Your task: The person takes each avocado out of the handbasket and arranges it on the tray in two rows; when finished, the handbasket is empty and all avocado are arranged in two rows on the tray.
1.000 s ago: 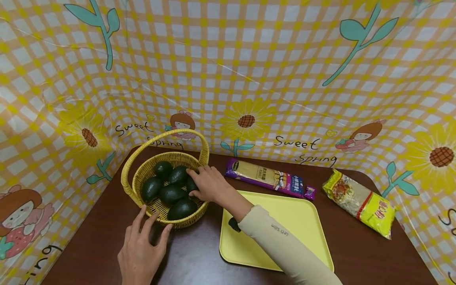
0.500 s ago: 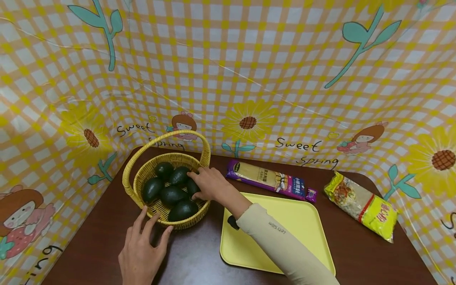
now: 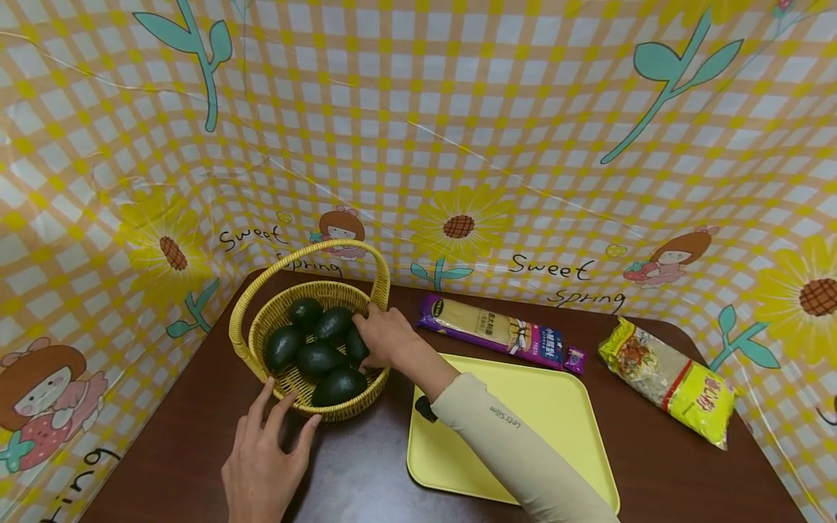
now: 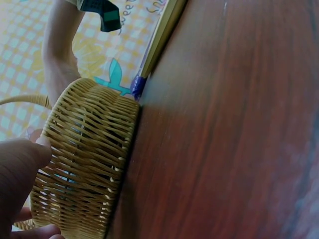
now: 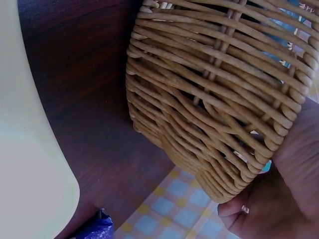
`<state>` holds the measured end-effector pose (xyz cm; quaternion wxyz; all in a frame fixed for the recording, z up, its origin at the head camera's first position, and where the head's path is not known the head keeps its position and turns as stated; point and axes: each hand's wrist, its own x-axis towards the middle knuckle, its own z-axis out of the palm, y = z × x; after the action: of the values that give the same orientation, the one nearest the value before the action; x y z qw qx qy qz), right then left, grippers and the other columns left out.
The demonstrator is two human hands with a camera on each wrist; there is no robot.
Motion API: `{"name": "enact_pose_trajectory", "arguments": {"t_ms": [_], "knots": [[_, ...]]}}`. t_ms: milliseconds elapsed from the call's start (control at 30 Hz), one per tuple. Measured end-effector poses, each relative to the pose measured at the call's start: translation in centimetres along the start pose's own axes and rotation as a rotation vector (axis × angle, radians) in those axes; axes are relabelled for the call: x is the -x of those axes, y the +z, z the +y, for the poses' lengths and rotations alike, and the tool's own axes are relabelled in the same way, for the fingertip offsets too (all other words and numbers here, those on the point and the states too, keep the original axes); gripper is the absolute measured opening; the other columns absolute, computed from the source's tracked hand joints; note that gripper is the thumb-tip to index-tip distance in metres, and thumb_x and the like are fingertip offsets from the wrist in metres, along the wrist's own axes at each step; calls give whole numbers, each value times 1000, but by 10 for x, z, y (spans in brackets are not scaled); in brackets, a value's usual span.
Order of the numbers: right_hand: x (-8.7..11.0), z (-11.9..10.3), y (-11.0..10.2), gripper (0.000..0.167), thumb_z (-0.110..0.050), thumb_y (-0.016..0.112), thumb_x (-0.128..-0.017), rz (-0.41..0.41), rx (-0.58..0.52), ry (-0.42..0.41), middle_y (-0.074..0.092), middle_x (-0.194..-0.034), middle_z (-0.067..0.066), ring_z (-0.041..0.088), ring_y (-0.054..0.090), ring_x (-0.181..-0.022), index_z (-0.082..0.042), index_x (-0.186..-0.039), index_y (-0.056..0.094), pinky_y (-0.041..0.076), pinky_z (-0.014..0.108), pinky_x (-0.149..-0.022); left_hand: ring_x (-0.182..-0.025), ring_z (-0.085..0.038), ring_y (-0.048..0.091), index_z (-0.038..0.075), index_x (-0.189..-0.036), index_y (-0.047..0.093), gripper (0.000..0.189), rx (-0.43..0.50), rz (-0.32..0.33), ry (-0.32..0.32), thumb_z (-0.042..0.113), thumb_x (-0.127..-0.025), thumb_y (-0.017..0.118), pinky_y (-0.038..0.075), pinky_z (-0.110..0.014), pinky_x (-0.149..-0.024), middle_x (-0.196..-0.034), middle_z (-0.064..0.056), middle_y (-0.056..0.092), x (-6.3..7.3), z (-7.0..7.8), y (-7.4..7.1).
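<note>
In the head view a yellow wicker basket (image 3: pixel 340 415) with a tall handle holds several dark green avocados (image 3: pixel 340 386). My right hand (image 3: pixel 386 334) reaches over its right rim, thumb and fingers curled about the rightmost avocado (image 3: pixel 356 344), which the hand partly covers. The right wrist view shows that hand (image 5: pixel 279 204) bent over the wicker rim; its grip inside is hidden. My left hand (image 3: pixel 268 457) is spread at the basket's near left side, fingertips right at the rim. In the left wrist view its thumb (image 4: pixel 42 149) lies against the weave.
A yellow tray (image 3: pixel 523 414) lies right of the basket, under the right forearm. Behind it is a purple pasta packet (image 3: pixel 493 327); a yellow noodle bag (image 3: pixel 670 381) lies at the far right. A dark device (image 3: pixel 425 408) hangs at the right cuff. Checked cloth (image 3: pixel 458 109) encloses the table.
The right hand's thumb and fingers have shifted slightly right and lower at the rightmost avocado. The left hand stays at the basket. The whole head view has drifted a little.
</note>
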<state>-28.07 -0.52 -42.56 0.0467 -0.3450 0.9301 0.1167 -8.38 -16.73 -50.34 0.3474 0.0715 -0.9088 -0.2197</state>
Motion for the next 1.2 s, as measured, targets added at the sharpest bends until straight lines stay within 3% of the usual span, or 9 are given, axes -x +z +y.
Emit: {"name": "enact_pose_trajectory", "arguments": {"t_ms": [433, 567, 800, 1200], "knots": [[12, 6, -1, 97, -59, 93, -79, 41, -94, -20, 61, -145, 14, 28, 70, -109, -17, -157, 55, 54, 45, -100, -93, -41, 69, 10, -123, 80, 52, 19, -6, 2, 37, -81, 97, 47, -44, -42, -147, -20, 64, 0, 2, -1], [21, 12, -2, 99, -60, 95, -77, 101, -171, -31, 58, -148, 16, 30, 69, -112, -17, -157, 55, 53, 47, -103, -93, -41, 68, 9, -122, 80, 52, 24, 0, -1, 37, -81, 97, 47, -45, -42, -147, -19, 64, 1, 2, -1], [34, 23, -1, 101, -65, 92, -78, 215, -236, -58, 58, -143, 15, 31, 68, -113, -17, -158, 54, 57, 45, -91, -98, -43, 69, 9, -122, 81, 47, 44, 14, -18, 33, -84, 95, 48, -47, -43, -146, -18, 64, 0, 1, -1], [56, 30, 1, 98, -58, 94, -79, 347, -326, -53, 58, -143, 16, 35, 67, -112, -16, -158, 54, 57, 50, -86, -99, -44, 70, 11, -118, 83, 38, 54, 30, -45, 31, -87, 92, 51, -51, -46, -143, -15, 66, -2, 0, 3]]}}
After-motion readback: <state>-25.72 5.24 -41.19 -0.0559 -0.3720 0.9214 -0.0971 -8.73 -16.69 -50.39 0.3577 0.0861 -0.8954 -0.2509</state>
